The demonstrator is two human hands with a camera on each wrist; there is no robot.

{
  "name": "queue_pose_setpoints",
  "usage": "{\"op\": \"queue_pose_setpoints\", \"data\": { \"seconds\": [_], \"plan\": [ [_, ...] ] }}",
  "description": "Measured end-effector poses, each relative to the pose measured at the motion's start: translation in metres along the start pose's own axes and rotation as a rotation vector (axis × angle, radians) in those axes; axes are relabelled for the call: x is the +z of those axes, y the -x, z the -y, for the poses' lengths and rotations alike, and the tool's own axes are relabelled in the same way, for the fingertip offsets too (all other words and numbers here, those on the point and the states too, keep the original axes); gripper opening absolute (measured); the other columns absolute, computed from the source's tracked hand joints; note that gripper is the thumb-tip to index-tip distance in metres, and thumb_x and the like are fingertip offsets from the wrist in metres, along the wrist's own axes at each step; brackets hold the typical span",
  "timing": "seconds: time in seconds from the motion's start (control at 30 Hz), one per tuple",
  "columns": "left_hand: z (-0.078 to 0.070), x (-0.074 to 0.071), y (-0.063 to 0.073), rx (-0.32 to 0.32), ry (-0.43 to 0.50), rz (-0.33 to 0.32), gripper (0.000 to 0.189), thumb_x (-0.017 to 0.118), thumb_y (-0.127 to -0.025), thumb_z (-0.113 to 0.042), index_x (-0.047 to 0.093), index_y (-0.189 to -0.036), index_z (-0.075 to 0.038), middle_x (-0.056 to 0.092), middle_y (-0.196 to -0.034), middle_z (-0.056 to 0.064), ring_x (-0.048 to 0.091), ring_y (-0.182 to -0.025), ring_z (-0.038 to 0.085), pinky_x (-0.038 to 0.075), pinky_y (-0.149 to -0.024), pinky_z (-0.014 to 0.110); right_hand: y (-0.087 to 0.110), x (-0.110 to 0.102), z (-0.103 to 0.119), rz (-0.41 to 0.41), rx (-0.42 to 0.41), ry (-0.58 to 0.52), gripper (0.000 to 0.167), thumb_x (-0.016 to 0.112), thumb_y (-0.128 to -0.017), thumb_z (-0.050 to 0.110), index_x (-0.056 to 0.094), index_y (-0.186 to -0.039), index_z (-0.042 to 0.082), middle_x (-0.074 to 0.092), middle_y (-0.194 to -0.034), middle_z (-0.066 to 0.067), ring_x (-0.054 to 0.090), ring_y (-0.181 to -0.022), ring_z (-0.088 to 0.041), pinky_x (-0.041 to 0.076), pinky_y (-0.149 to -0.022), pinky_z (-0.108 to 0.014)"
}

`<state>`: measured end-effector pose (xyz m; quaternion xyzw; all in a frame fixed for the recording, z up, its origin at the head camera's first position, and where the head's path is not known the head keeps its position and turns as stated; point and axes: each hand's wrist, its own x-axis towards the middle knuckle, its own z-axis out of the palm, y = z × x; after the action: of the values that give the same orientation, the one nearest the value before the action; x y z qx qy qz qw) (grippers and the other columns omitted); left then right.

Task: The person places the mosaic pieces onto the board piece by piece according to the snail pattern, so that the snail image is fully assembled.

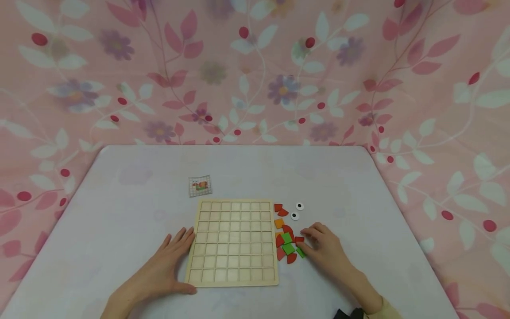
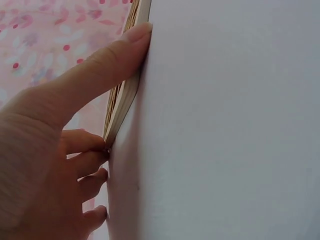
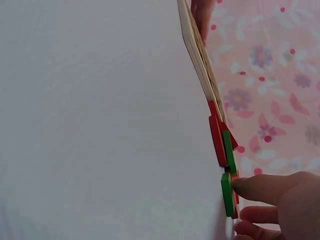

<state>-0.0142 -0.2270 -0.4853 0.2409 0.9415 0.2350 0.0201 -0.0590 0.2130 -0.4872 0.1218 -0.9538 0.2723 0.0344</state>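
A wooden grid board point(image 1: 228, 239) lies flat on the table. My left hand point(image 1: 161, 266) is spread at its left side, fingers along the left edge and thumb at the near left corner; the left wrist view shows the thumb point(image 2: 107, 60) against the near edge. My right hand point(image 1: 328, 250) is over the right side of a pile of coloured pieces, its fingers loosely bent. Its fingertips are beside a small red piece point(image 1: 299, 239) and a green piece point(image 1: 300, 252). In the right wrist view, the thumb point(image 3: 260, 189) comes right up to a green piece point(image 3: 227, 195).
Red quarter-round pieces point(image 1: 287, 229), green squares point(image 1: 288, 249) and an orange square point(image 1: 279, 223) lie along the board's right edge. Two white eye discs point(image 1: 299, 206) are behind them. A small picture card point(image 1: 200, 186) lies beyond the board. Floral cloth point(image 1: 255, 79) hangs behind the table.
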Motion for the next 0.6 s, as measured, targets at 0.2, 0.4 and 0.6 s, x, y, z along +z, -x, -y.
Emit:
{"op": "queue_pose_setpoints", "data": {
  "seconds": [0.2, 0.4, 0.6],
  "plan": [
    [-0.004, 0.003, -0.002, -0.017, -0.039, -0.013, 0.129, 0.077, -0.059, -0.078, 0.037, -0.152, 0.001, 0.035, -0.16, 0.014, 0.031, -0.148, 0.033, -0.01, -0.123, 0.02, -0.003, 0.005, 0.005, -0.03, -0.021, -0.002, 0.024, 0.087, -0.078, 0.02, 0.076, -0.097, 0.013, 0.056, -0.087, 0.008, 0.049, -0.08, -0.006, 0.052, -0.067, -0.018],
    [-0.007, 0.002, -0.004, -0.054, -0.076, 0.002, 0.131, 0.075, -0.057, -0.082, 0.039, -0.151, 0.002, 0.037, -0.159, 0.014, 0.033, -0.148, 0.034, -0.003, -0.126, 0.027, -0.007, 0.007, 0.005, -0.05, -0.041, -0.014, 0.021, 0.086, -0.078, 0.013, 0.075, -0.097, 0.012, 0.059, -0.088, 0.007, 0.054, -0.079, -0.005, 0.056, -0.07, -0.02],
    [-0.008, 0.002, -0.005, -0.061, -0.113, 0.012, 0.13, 0.071, -0.059, -0.085, 0.041, -0.149, 0.004, 0.04, -0.156, 0.016, 0.035, -0.147, 0.033, 0.019, -0.124, 0.048, -0.014, 0.007, 0.008, -0.022, -0.064, -0.029, 0.028, 0.085, -0.08, 0.013, 0.074, -0.106, 0.012, 0.06, -0.093, 0.006, 0.056, -0.082, -0.006, 0.058, -0.072, -0.019]
  ]
}}
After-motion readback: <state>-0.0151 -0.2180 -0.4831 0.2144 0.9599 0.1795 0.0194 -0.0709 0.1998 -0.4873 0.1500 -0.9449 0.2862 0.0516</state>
